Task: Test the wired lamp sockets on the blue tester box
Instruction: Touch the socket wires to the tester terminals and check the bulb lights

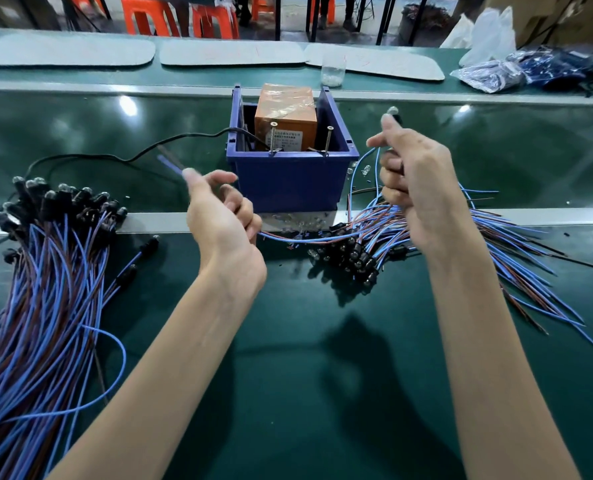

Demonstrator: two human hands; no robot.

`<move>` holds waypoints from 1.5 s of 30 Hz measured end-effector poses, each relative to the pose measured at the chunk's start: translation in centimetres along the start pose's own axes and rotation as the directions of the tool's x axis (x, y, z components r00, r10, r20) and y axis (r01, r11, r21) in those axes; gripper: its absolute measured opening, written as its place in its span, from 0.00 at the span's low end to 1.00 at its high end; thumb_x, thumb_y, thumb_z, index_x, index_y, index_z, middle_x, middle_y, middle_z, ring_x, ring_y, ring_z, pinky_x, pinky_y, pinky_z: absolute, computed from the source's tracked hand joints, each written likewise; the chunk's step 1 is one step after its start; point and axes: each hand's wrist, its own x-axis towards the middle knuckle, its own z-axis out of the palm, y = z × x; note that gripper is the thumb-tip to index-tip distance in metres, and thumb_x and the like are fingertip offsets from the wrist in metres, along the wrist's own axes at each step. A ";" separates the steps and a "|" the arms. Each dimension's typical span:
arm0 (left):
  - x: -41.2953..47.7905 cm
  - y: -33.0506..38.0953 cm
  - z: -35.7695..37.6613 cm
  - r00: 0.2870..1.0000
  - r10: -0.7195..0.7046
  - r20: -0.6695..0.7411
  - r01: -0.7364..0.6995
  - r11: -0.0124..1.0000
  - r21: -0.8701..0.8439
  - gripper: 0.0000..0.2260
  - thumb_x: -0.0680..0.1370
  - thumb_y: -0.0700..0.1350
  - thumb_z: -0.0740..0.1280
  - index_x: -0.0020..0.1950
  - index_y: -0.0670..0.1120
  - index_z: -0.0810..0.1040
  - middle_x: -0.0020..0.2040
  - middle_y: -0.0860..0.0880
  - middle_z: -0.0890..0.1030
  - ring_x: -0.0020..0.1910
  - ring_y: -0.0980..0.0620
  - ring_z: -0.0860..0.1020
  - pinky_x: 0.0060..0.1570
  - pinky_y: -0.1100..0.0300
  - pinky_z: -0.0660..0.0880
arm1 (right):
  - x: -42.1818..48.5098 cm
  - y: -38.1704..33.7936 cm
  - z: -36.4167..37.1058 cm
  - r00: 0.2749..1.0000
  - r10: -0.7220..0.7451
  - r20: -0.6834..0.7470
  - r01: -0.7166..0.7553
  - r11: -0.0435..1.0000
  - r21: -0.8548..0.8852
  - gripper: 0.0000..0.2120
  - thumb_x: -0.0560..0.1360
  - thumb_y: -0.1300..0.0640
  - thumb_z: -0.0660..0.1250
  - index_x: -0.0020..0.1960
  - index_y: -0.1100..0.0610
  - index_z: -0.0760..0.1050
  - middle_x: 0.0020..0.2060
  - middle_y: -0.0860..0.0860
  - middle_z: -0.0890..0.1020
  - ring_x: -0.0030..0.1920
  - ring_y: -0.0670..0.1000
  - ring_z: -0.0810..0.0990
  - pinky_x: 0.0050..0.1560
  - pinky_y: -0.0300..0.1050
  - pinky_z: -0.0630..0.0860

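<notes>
The blue tester box (290,183) stands at the middle of the green table, with an orange block (285,114) inside and two upright screws (273,138) on its front rim. My right hand (414,181), to the right of the box, is shut on a black lamp socket with a clear bulb (392,111) held up at box height. The socket's blue and brown wires (322,238) run down and left into my left hand (224,216), which pinches them; blurred wire ends (170,165) stick out past its fingers, left of the box.
A large bundle of wired sockets (56,237) lies at the left. Another heap of wired sockets (409,244) lies under my right hand. A black cable (132,157) runs into the box. A clear jar (333,72), white mats and plastic bags sit at the back.
</notes>
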 end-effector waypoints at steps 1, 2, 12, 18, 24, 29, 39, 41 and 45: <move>-0.1 -0.3 0.1 0.997 -0.009 0.078 0.003 0.997 0.079 0.22 0.84 0.54 0.50 0.35 0.47 0.70 0.23 0.55 0.59 0.20 0.57 0.54 0.18 0.65 0.52 | -0.1 0.0 -0.1 1.000 -0.015 -0.002 0.015 1.000 -0.025 0.12 0.78 0.52 0.66 0.38 0.56 0.76 0.25 0.44 0.64 0.24 0.43 0.57 0.20 0.33 0.55; -0.1 -0.5 0.1 0.986 -0.035 0.161 0.006 0.984 0.178 0.22 0.84 0.54 0.51 0.34 0.47 0.71 0.22 0.55 0.59 0.20 0.58 0.54 0.18 0.66 0.52 | -0.1 0.1 -0.1 1.000 -0.026 -0.006 0.026 0.999 -0.046 0.12 0.77 0.53 0.68 0.36 0.56 0.76 0.24 0.44 0.65 0.24 0.43 0.57 0.21 0.34 0.55; -0.9 -1.3 0.0 0.792 -0.305 0.529 -0.262 0.613 0.745 0.23 0.83 0.53 0.54 0.32 0.47 0.75 0.22 0.58 0.61 0.20 0.60 0.57 0.20 0.69 0.55 | -0.3 0.0 -0.8 0.996 -0.023 0.091 0.024 1.000 -0.010 0.07 0.76 0.58 0.69 0.40 0.57 0.82 0.30 0.50 0.70 0.24 0.42 0.58 0.20 0.32 0.54; -0.4 -1.4 -0.3 0.794 -0.224 0.565 -0.355 0.584 0.730 0.22 0.84 0.52 0.54 0.34 0.47 0.75 0.20 0.58 0.66 0.20 0.60 0.64 0.21 0.73 0.58 | -0.3 0.0 -0.4 0.998 0.019 0.056 -0.014 0.996 -0.086 0.05 0.75 0.56 0.70 0.46 0.57 0.81 0.39 0.51 0.85 0.25 0.42 0.70 0.21 0.30 0.59; 0.0 -1.5 -0.5 0.777 -0.237 0.584 -0.385 0.555 0.737 0.22 0.83 0.52 0.55 0.33 0.47 0.76 0.22 0.58 0.63 0.21 0.60 0.62 0.21 0.71 0.58 | -0.4 0.2 -0.2 0.994 -0.010 0.107 0.021 0.995 -0.097 0.03 0.73 0.58 0.72 0.44 0.57 0.81 0.37 0.51 0.85 0.27 0.42 0.71 0.22 0.29 0.61; 0.2 -1.4 -0.7 0.766 -0.260 0.588 -0.403 0.518 0.754 0.22 0.83 0.53 0.55 0.33 0.47 0.76 0.22 0.57 0.62 0.22 0.59 0.61 0.22 0.70 0.58 | -0.4 0.2 -0.2 0.992 -0.031 0.123 0.048 0.989 -0.137 0.04 0.72 0.63 0.73 0.41 0.57 0.78 0.38 0.57 0.81 0.27 0.43 0.72 0.22 0.31 0.60; 0.5 -1.0 -0.8 0.799 -0.145 0.583 -0.428 0.543 0.722 0.12 0.82 0.46 0.59 0.40 0.50 0.75 0.23 0.57 0.62 0.24 0.58 0.60 0.24 0.66 0.57 | -0.5 0.2 0.0 0.977 -0.022 0.212 0.057 0.986 -0.159 0.06 0.72 0.65 0.71 0.42 0.55 0.80 0.32 0.49 0.84 0.26 0.41 0.71 0.23 0.29 0.63; 0.5 -1.0 -0.8 0.801 -0.120 0.587 -0.436 0.555 0.708 0.12 0.82 0.45 0.60 0.40 0.50 0.75 0.23 0.57 0.62 0.24 0.58 0.59 0.24 0.66 0.57 | -0.6 0.2 0.0 0.970 -0.037 0.239 0.081 0.981 -0.176 0.06 0.72 0.65 0.72 0.40 0.54 0.81 0.31 0.48 0.82 0.25 0.41 0.71 0.24 0.29 0.63; 0.6 -1.0 -0.9 0.794 -0.102 0.600 -0.458 0.549 0.699 0.14 0.82 0.46 0.59 0.37 0.50 0.75 0.24 0.57 0.62 0.24 0.58 0.59 0.23 0.66 0.57 | -0.7 0.5 0.2 0.959 -0.035 0.280 0.103 0.967 -0.234 0.07 0.72 0.63 0.73 0.38 0.54 0.80 0.29 0.47 0.82 0.26 0.41 0.72 0.25 0.30 0.64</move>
